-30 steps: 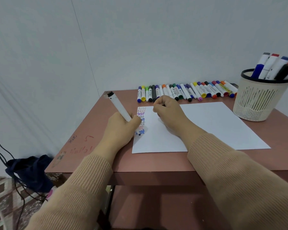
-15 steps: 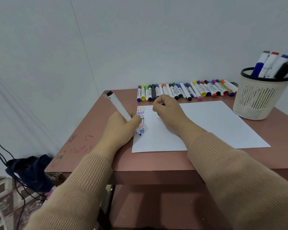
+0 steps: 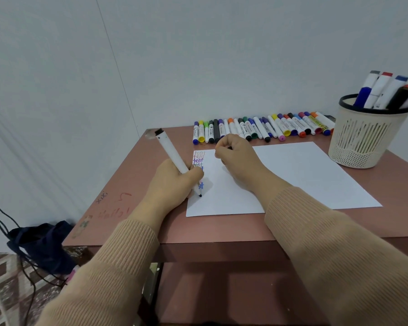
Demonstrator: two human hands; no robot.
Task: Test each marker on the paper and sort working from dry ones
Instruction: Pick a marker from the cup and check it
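The word "test" (image 3: 199,159) stands several times in a column down the left edge of the white paper (image 3: 304,177), each in a different ink colour. Near the left edge of the tabletop (image 3: 137,170), "Hello!" (image 3: 114,213) is scribbled in red, with what looks like "xixi" (image 3: 101,197) in dark ink. The labels on the row of markers (image 3: 264,128) are too small to read.

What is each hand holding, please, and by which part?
The left hand grips a white marker by its lower barrel, near the tip. The right hand pinches a small dark thing, unidentifiable.
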